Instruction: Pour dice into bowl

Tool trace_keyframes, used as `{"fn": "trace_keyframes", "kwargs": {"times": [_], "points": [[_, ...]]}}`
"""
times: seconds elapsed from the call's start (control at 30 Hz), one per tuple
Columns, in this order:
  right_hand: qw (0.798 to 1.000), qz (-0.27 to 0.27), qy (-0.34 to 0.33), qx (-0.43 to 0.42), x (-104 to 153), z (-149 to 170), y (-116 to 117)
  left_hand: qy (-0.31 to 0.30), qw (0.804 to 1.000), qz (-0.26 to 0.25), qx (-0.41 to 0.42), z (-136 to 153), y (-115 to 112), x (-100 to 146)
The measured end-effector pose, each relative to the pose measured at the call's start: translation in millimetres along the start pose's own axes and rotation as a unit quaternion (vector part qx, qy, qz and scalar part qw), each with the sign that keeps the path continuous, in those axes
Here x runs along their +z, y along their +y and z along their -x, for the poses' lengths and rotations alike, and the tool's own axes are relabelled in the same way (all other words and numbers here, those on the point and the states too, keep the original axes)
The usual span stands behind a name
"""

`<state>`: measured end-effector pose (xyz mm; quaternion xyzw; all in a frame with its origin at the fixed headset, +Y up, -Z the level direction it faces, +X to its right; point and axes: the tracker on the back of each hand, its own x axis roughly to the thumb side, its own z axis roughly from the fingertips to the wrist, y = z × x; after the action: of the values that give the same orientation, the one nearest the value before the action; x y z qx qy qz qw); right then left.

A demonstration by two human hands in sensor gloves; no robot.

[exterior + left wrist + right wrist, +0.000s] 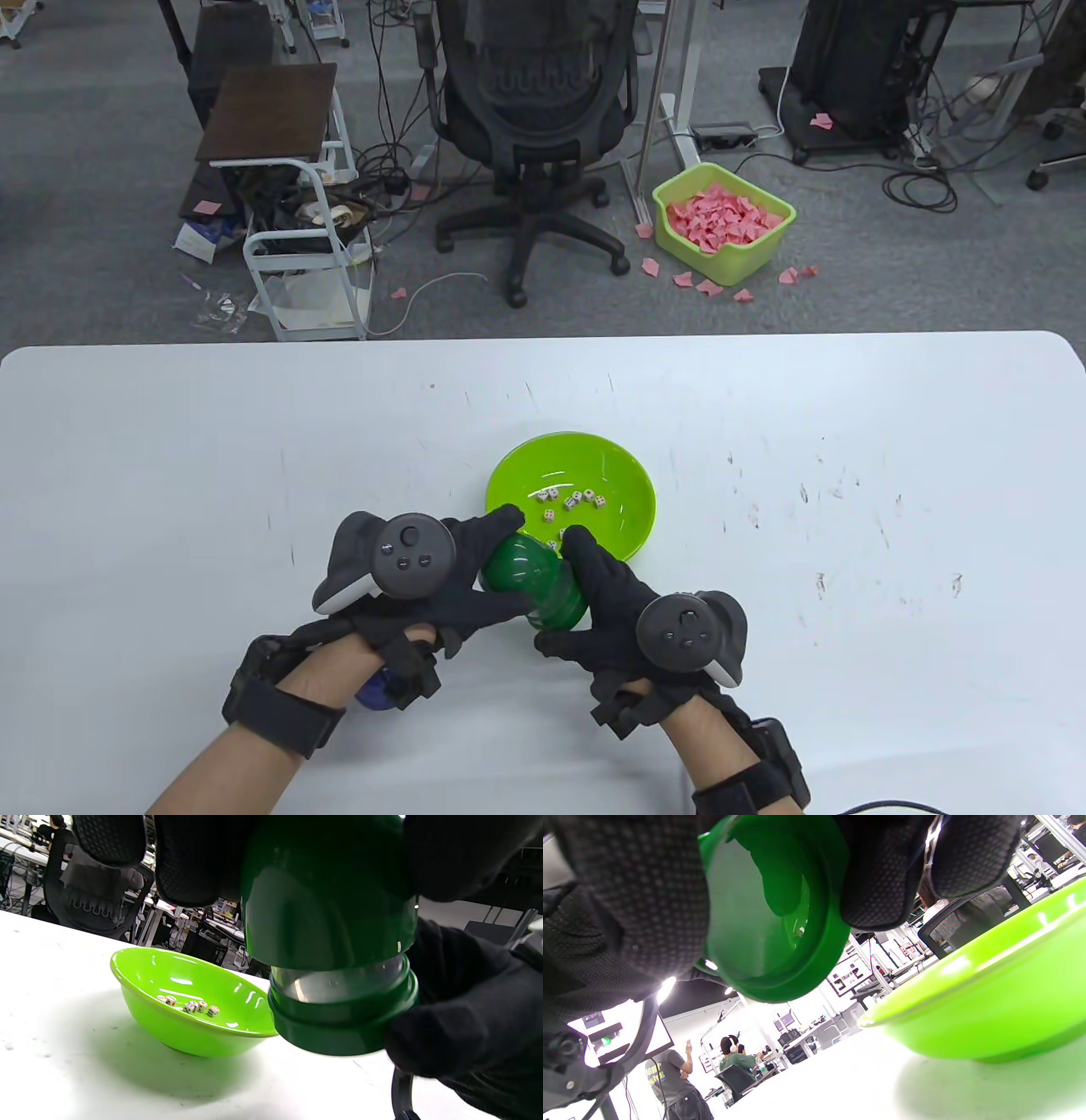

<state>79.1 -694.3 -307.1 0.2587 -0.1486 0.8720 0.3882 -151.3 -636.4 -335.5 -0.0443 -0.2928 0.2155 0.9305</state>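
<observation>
Two gloved hands are sharing one job here, and going big to small: the white bench takes up the lower half of the table view, scuffed with little dark marks. Past its far edge on the floor there's a black office chair and a lime tub full of pink scraps.

On the bench sits the lime green bowl, upright, just beyond the hands. Right at its near rim is the dark green cup, lying tipped on its side above the bench. From the left wrist view it looks like two green sections with a clear band between them, and from the right wrist view its open mouth looks empty.

The left hand has its grip wrapped around the upper end of the cup, fingers over the top. The right hand is grasping the lower end from the other side, so both grips are clenched on the same cup.

Smallest of all: the dice, a scatter of little white cubes lying in the bottom of the bowl, a few close to the near side by the cup.
</observation>
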Motion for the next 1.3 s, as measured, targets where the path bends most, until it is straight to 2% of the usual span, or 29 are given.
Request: {"fn": "trace_keyframes", "kwargs": {"times": [0.27, 0.6, 0.8, 1.07, 1.3], "points": [[0.999, 0.026, -0.024, -0.002, 1, -7, -5, -0.006, 1.000, 0.016, 0.003, -12, -8, -9], [0.996, 0.080, -0.020, -0.032, 4, -7, -9, -0.015, 1.000, 0.014, 0.014, -20, -1, -8], [0.994, 0.092, -0.013, -0.054, 4, -4, -13, -0.021, 1.000, 0.002, 0.020, -19, 6, -4], [0.992, 0.101, -0.004, -0.077, 4, 0, -17, 0.008, 0.999, -0.043, 0.013, 17, 24, 19], [0.992, 0.096, -0.004, -0.077, 4, -1, -16, 0.066, 0.993, -0.099, -0.020, 71, 18, 47]]}}
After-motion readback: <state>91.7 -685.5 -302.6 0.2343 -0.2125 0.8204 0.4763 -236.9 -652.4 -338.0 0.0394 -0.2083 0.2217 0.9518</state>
